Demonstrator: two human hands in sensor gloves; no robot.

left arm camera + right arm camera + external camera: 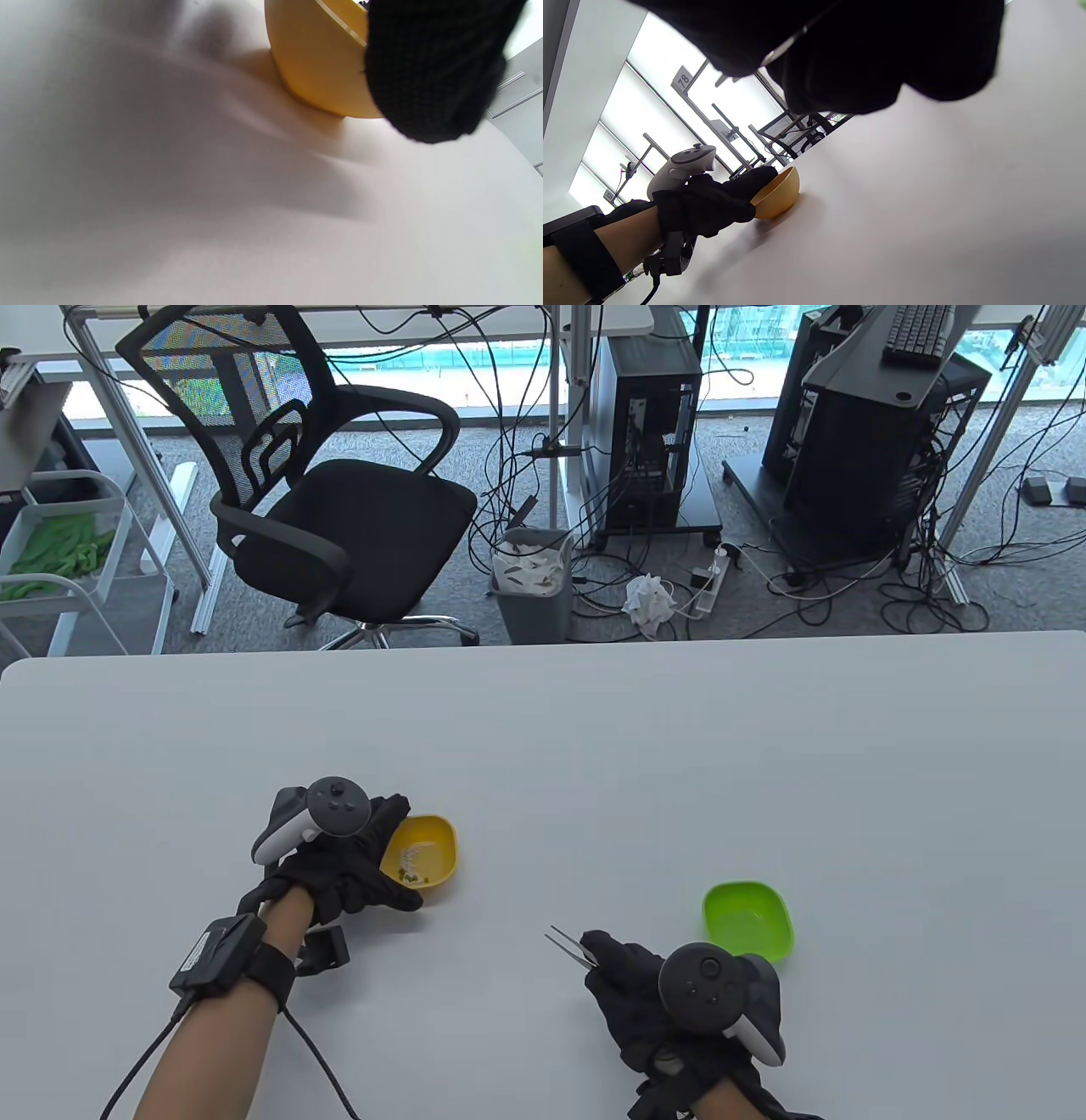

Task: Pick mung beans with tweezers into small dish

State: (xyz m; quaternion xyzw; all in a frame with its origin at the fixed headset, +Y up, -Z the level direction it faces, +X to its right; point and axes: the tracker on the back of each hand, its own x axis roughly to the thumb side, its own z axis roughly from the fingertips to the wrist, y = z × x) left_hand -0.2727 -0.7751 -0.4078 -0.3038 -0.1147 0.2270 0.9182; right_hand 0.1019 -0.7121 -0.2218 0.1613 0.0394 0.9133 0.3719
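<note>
Metal tweezers point(567, 943) in right hand point(653, 993) grip, green dish point(748, 918) just beside.

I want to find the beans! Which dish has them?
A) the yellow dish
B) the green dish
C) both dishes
A: small beans lie inside the yellow dish that the left hand holds, while the green dish by the right hand shows none.

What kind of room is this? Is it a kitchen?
Not a kitchen: it looks like an office or computer lab. Behind the white table stand a black office chair and computer towers, with cables tangled across the carpet.
</note>
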